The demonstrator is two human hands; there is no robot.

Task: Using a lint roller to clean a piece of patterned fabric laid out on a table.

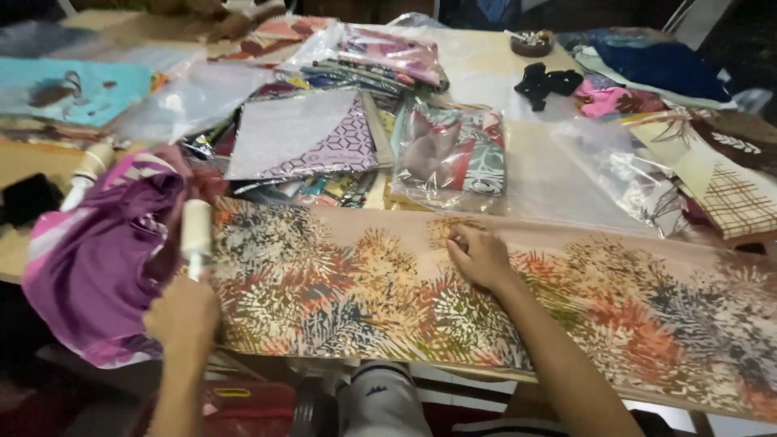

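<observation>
Across the lower half of the head view: long printed cloth with leaf and fern shapes in orange, green and grey, spread flat, long axis running left to right along the near edge of the tabletop. Left hand at lower left, grip clamped on the handle of a white lint roller, roller standing upright, its head just at the left end of the cloth. Right hand near centre, fingers curled together and pressed down on the cloth, holding nothing. Cloth stretching rightward from the roller, so left hand nearer its end, right hand resting mid-length.

Left of the roller: crumpled purple and pink fabric hanging over the tabletop edge. Upper centre: stack of folded patterned fabrics in clear plastic bags, a grey geometric-print piece beside them. Upper right: black hair ties, a small round dish, more folded cloth. Upper left: pale blue sheet. Room beyond dim, crowded, hard to read.
</observation>
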